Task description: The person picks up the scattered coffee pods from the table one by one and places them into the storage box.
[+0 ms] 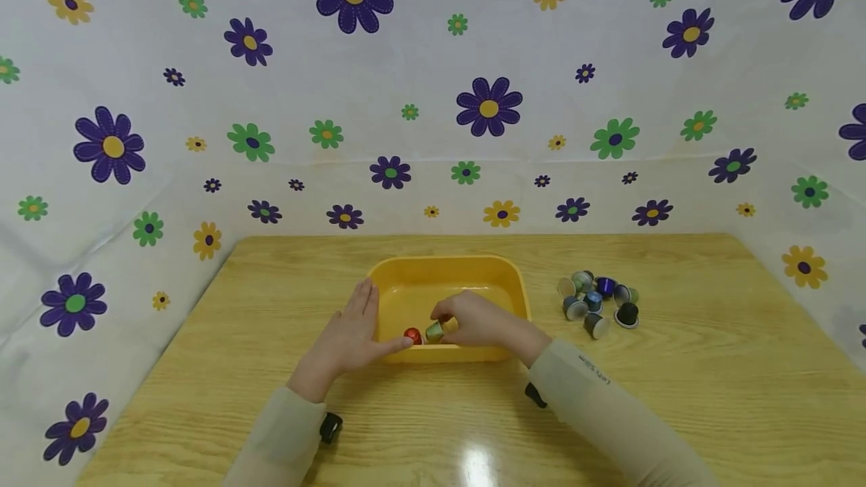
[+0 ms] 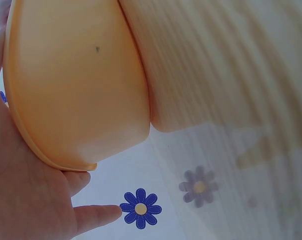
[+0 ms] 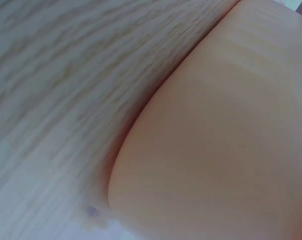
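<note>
The right hand (image 1: 482,320) pinches a green pod (image 1: 434,332) inside the tray (image 1: 446,355), low by the near wall; some fingers are hidden behind the hand. The left hand (image 1: 346,334) lies unclenched along the tray's left side, its thumb over the near rim, partly covering a red pod (image 1: 413,334). More pods (image 1: 592,300) overlap at right (too jumbled to count). The right wrist view, mostly blurred tray wall, misses the pinch.

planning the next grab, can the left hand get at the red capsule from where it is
Probably yes: the left hand has its thumb over the near rim of the yellow tray, close to the red capsule, and nothing seems to block it.
</note>
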`<state>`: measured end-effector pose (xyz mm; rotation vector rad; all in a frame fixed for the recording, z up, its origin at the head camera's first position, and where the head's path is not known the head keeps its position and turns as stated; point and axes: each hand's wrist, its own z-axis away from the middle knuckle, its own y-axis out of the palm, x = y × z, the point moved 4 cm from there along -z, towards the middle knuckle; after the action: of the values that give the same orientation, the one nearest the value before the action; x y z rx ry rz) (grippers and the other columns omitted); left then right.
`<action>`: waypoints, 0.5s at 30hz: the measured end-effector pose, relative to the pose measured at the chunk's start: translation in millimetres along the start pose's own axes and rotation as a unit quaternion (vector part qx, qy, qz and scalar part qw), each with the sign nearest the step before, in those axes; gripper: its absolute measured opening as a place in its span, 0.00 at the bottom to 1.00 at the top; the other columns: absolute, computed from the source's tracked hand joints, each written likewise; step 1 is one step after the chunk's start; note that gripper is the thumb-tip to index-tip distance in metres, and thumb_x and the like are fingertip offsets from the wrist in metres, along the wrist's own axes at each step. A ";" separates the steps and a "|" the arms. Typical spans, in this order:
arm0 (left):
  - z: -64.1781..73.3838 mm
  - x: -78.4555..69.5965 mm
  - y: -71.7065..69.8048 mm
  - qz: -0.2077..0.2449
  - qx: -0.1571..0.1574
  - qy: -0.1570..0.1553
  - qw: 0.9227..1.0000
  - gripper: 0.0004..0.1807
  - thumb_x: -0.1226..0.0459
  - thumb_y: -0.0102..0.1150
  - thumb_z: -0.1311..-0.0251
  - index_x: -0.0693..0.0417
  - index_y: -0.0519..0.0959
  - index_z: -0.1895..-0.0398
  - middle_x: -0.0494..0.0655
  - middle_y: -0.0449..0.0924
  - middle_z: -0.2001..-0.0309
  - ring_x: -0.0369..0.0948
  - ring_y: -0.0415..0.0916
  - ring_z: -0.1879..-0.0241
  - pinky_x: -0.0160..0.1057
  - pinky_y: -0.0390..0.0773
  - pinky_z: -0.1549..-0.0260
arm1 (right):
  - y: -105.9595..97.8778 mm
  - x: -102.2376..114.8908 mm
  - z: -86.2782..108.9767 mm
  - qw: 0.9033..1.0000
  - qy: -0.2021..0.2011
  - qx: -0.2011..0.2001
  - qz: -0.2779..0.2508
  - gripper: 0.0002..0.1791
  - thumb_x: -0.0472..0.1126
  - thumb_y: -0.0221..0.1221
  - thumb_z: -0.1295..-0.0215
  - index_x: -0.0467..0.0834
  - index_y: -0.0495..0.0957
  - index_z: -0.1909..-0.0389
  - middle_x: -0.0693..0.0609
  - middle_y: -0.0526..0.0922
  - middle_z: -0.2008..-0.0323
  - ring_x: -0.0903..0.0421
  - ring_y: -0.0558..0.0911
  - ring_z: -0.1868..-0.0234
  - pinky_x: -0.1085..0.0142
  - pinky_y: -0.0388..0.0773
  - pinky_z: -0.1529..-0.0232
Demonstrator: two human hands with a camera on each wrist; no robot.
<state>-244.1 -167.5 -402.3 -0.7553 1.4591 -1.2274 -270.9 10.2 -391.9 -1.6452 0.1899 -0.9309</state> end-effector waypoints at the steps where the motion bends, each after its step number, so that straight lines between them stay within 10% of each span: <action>1: 0.1 0.0 -0.2 0.000 0.001 0.000 1.000 0.61 0.29 0.41 0.55 0.69 0.40 0.34 0.60 0.32 0.32 0.51 0.31 0.34 0.61 0.51 0.46 | 0.3 -0.2 -0.3 1.000 0.003 0.003 -0.002 0.17 0.35 0.62 0.48 0.37 0.77 0.56 0.48 0.79 0.59 0.56 0.77 0.57 0.67 0.73 0.57; 15: 1.2 -0.3 -0.1 -0.003 0.000 0.002 1.000 0.61 0.29 0.40 0.55 0.69 0.40 0.34 0.60 0.32 0.32 0.50 0.31 0.34 0.61 0.51 0.46 | 2.8 -0.5 -2.4 1.000 0.006 0.013 -0.010 0.16 0.33 0.61 0.47 0.36 0.76 0.55 0.48 0.80 0.60 0.57 0.78 0.59 0.67 0.74 0.58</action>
<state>-242.9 -167.5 -402.0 -0.7588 1.4612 -1.2349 -271.9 7.7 -394.6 -1.6211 0.1698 -0.9543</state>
